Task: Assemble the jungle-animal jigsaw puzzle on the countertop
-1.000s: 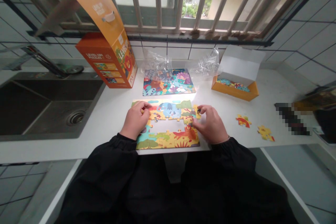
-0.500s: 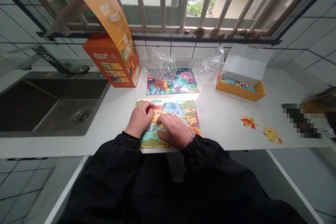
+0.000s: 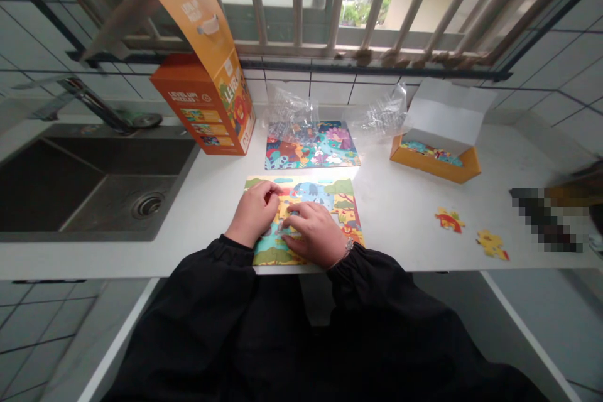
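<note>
A partly joined jigsaw puzzle (image 3: 276,255) with a blue elephant and yellow ground lies flat at the counter's front edge. My left hand (image 3: 254,210) rests on its left side, fingers curled together and thumb close by; whatever is under them is hidden. Over the puzzle's middle is my right hand (image 3: 319,233), its bent fingers spread and its thumb apart, fingertips touching the pieces near a gap. Two small groups of loose pieces lie to the right: a red and yellow one (image 3: 450,220) and a mostly yellow one (image 3: 491,244).
Behind lies a dark-toned animal puzzle (image 3: 311,154), partly under crinkled clear plastic bags (image 3: 379,114). An orange puzzle box (image 3: 200,107) stands open by the sink (image 3: 113,185). At right, an open yellow box (image 3: 436,163) contains more pieces.
My right hand's fingers have spread slightly over the puzzle's middle. My left hand stays put on the left side. The whole view has shifted a little.
</note>
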A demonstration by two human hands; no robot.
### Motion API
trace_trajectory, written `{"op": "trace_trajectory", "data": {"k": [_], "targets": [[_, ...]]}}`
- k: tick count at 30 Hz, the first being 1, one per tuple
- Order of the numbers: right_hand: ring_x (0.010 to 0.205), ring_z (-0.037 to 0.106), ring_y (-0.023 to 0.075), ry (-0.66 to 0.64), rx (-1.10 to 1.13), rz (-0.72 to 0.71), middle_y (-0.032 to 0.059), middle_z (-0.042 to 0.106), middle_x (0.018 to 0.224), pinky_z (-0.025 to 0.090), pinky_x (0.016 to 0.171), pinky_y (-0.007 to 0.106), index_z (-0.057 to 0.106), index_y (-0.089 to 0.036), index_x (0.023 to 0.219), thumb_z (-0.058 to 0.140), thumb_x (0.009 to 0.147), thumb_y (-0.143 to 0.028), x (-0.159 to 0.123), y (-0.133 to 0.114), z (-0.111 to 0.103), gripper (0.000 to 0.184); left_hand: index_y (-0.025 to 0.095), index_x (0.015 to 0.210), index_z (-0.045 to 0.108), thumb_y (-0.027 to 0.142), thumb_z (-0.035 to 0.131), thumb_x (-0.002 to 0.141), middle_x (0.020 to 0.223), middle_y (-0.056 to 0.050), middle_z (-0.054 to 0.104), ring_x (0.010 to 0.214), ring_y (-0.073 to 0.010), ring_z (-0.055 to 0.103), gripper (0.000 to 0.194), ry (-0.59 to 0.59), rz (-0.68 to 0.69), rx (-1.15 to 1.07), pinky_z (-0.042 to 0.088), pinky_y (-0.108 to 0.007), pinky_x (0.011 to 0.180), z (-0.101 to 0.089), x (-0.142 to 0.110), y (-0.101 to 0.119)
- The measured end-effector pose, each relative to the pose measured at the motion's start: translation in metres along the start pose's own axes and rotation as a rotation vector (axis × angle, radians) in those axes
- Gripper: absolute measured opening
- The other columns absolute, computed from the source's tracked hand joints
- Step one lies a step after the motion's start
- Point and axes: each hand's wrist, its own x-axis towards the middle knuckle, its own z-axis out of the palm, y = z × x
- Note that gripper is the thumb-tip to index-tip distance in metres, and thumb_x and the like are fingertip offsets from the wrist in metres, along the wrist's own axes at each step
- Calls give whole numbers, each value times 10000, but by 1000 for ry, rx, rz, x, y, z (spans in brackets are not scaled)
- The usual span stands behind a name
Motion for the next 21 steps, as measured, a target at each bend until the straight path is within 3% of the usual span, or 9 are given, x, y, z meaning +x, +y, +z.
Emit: {"op": "trace_trajectory", "data": {"k": [12,21], "targets": [[1135,650,247,-11,-5,-50,51,774,1208,473,1022,414,763,-248,1087,756,1008,-356,1,1,1,133,232,970,721,203,558,914,1048,-47,792,1011,-247,723,175,-8,-9,14,571,-392,1011,0,0,1],[1179,610,246,-53,-25,-64,29,776,1253,423,1033,424,763,-291,1139,732,1023,-345,0,-1,-2,132,233,962,721,197,554,919,1054,-47,788,1027,-246,722,176,-8,-3,18,570,-393,1027,-1,0,2]]}}
